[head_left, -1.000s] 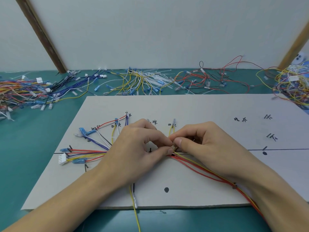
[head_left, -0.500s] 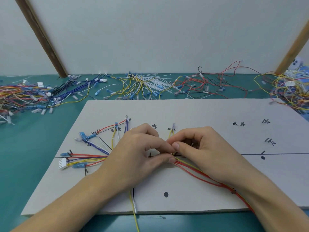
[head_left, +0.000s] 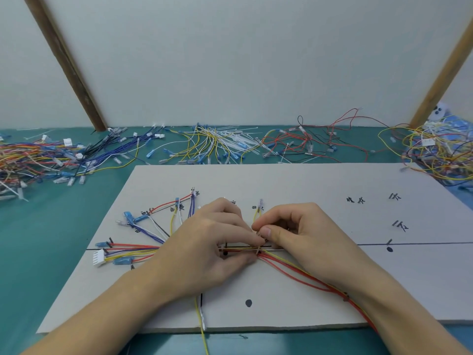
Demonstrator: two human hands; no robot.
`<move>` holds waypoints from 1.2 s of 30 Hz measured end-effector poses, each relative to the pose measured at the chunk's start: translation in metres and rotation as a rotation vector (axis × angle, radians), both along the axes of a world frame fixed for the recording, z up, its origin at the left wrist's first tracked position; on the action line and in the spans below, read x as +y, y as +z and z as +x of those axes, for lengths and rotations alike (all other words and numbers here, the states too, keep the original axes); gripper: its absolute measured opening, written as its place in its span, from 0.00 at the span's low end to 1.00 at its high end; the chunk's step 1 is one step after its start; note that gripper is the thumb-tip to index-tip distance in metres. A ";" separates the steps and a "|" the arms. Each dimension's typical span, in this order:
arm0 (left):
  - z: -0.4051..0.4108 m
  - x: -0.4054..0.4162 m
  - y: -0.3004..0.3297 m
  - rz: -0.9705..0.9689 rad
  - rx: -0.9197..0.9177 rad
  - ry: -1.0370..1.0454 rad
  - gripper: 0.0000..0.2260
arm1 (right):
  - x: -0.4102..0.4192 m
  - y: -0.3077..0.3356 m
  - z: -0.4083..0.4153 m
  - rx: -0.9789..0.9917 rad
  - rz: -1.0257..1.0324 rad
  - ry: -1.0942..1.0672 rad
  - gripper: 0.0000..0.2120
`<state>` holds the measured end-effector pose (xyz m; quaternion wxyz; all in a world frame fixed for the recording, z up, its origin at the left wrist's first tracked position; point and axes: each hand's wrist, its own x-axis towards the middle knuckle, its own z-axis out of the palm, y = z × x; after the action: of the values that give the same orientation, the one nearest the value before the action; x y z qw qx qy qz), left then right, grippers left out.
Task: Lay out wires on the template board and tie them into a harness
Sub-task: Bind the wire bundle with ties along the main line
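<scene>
A grey template board with black lines, dots and labels lies on the teal table. Coloured wires fan out on its left part, ending in blue terminals and a white connector. The wires join into a bundle at the board's middle, and red and yellow wires trail off to the lower right under my right forearm. My left hand pinches the bundle at the black line. Touching it from the right, my right hand pinches a thin white cable tie that crosses the bundle.
Heaps of loose wires lie along the table's back: multicoloured ones at left, yellow and white ones with cable ties in the middle, red ones further right, a yellow tangle at far right. Two wooden struts lean against the wall.
Both hands stay at the bundle with small finger movements. The view has tilted slightly, so the board sits a little lower in frame.
</scene>
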<state>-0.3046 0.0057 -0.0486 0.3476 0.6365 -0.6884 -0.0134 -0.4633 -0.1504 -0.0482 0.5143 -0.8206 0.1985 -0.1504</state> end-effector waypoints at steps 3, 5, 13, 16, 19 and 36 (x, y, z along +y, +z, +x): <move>0.002 0.000 0.001 0.009 -0.011 0.003 0.10 | 0.001 0.001 0.001 -0.008 0.018 0.001 0.08; 0.004 0.000 0.002 0.027 -0.029 -0.020 0.11 | 0.001 0.000 0.001 -0.009 0.026 -0.005 0.07; 0.005 -0.002 -0.004 -0.015 -0.059 -0.027 0.09 | 0.000 0.000 0.001 -0.023 0.048 -0.004 0.07; 0.004 -0.003 -0.006 -0.038 -0.066 -0.012 0.09 | -0.001 0.001 0.000 -0.033 0.086 0.016 0.09; 0.003 -0.004 -0.008 -0.056 -0.096 -0.002 0.10 | 0.000 0.001 0.001 -0.048 0.104 0.022 0.10; 0.001 -0.003 -0.006 -0.009 -0.038 0.037 0.10 | 0.001 0.000 0.001 -0.039 0.076 -0.021 0.06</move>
<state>-0.3039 0.0032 -0.0545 0.3374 0.6478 -0.6830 0.0082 -0.4619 -0.1499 -0.0478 0.5473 -0.7952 0.2027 -0.1642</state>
